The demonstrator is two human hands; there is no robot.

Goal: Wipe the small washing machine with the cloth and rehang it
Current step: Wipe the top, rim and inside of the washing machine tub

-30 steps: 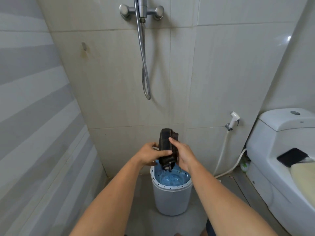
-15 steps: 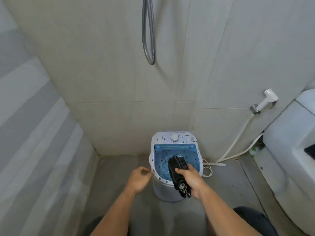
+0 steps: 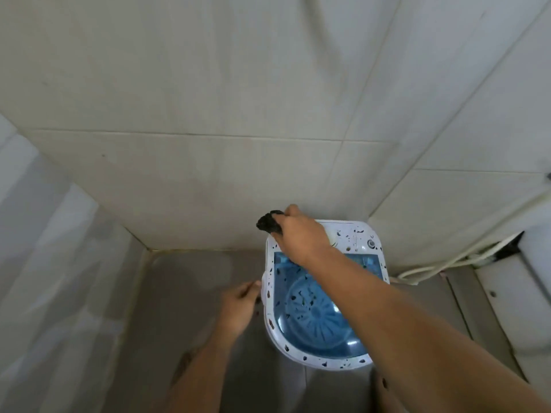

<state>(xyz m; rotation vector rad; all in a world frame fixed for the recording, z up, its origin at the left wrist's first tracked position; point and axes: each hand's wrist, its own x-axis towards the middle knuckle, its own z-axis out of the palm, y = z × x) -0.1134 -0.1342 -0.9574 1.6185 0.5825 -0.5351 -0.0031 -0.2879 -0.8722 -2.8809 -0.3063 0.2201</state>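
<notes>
The small washing machine [image 3: 362,238] stands on the floor against the tiled wall, white with a blue tub and dark specks scattered over its rim. My right hand [image 3: 301,236] is closed on a bunched dark cloth [image 3: 268,223] and presses it at the machine's back left corner, on the control panel. My left hand [image 3: 240,305] grips the machine's left rim with its fingertips. My right forearm crosses over the tub and hides part of it.
A white hose [image 3: 447,260] runs along the floor and wall to the right of the machine. A white fixture's edge [image 3: 533,281] shows at the far right. A grey striped wall [image 3: 44,263] closes the left side. The floor [image 3: 185,287] is grey tile.
I have leaned in and look steeply down. My right hand carried the cloth from above the tub to the back left corner. My left hand moved onto the left rim.
</notes>
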